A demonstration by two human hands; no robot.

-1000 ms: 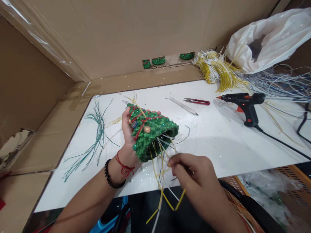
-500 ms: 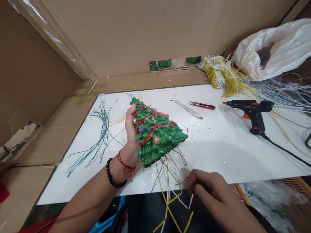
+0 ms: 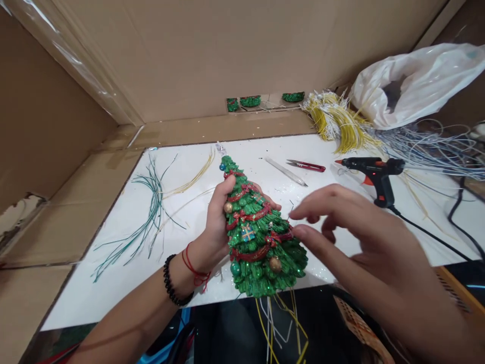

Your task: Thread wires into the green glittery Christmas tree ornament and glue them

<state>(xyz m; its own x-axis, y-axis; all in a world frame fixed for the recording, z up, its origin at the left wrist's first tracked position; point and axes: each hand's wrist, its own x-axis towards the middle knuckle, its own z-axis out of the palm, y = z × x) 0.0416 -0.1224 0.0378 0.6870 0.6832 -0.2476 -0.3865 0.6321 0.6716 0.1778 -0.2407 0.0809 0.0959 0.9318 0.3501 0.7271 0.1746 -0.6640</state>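
A green glittery Christmas tree ornament (image 3: 257,237) with red garlands and small baubles faces me, its tip pointing away. My left hand (image 3: 217,217) is wrapped round its left side and back, thumb on the front edge. Yellow and white wires (image 3: 280,328) hang from the tree's base over the table's near edge. My right hand (image 3: 348,242) hovers at the tree's right side, fingers curved and thumb apart from the forefinger. Its fingertips are close to the tree's edge; whether they touch it I cannot tell.
Green wires (image 3: 149,217) and yellow wires (image 3: 197,177) lie on the white board (image 3: 113,167). Farther right are a white pen-like tool (image 3: 286,171), red thread snips (image 3: 306,165) and a black glue gun (image 3: 375,174). Bundled yellow wires (image 3: 337,124) and a plastic bag (image 3: 417,81) stand behind.
My left hand has turned the tree more upright and face-on, bringing it nearer. My right hand has risen from the hanging wires to the tree's right side, its fingers opening.
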